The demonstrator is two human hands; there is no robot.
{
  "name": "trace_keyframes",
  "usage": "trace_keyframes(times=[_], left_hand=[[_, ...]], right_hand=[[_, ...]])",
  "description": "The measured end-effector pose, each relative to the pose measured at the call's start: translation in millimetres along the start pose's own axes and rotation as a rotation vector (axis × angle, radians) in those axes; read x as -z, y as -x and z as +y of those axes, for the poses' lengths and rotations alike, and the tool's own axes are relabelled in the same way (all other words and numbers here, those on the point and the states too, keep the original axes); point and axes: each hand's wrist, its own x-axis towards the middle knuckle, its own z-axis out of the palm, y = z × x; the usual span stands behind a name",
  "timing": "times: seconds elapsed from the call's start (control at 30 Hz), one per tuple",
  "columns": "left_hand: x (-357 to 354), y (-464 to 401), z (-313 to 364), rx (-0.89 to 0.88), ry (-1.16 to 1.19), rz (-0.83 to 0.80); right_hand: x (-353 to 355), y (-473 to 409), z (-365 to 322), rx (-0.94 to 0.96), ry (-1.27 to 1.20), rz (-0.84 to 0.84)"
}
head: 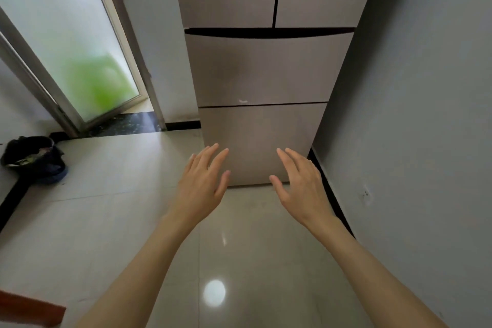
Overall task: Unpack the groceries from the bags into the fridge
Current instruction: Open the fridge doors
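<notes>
Directly ahead, against the right wall, stands the fridge point(262, 69) with both upper doors and both lower drawers closed. Left hand point(202, 181) and right hand point(300, 181) hover before the bottom drawer, fingers straight and spread, holding nothing. A dark bag point(34, 158) sits on the floor point(119, 208), far left.

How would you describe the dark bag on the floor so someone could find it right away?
Start at the tall fridge and look left, past the frosted glass door. The bag sits on the pale floor by the wall. It is the only dark, crumpled bundle there.
</notes>
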Motion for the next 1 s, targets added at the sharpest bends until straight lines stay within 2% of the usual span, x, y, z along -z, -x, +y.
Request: trace_keyframes(times=[0.4, 0.57, 0.7, 0.8, 0.87, 1.0], left_hand=[[-54, -213, -59, -0.033, -0.001, -0.026], [-58, -319, -85, -0.075, -0.002, 0.038], [-60, -386, -83, -0.064, 0.116, 0.053], [-67, -419, -74, 0.022, 0.352, 0.046], [-71, -444, -66, 0.189, 0.604, 0.017], [-68, -492, -49, 0.676, 1.416, 0.017]], right_hand=[[-37, -208, 62, -0.015, 0.068, 0.033], [-42, -304, 78, -0.017, 0.071, 0.051], [-40, -365, 96, -0.011, 0.084, 0.103], [-36, -414, 112, -0.014, 0.135, 0.111], [-29, -450, 118, 0.001, 0.151, 0.180], [-9, -512, 119, 0.057, 0.199, 0.319]])
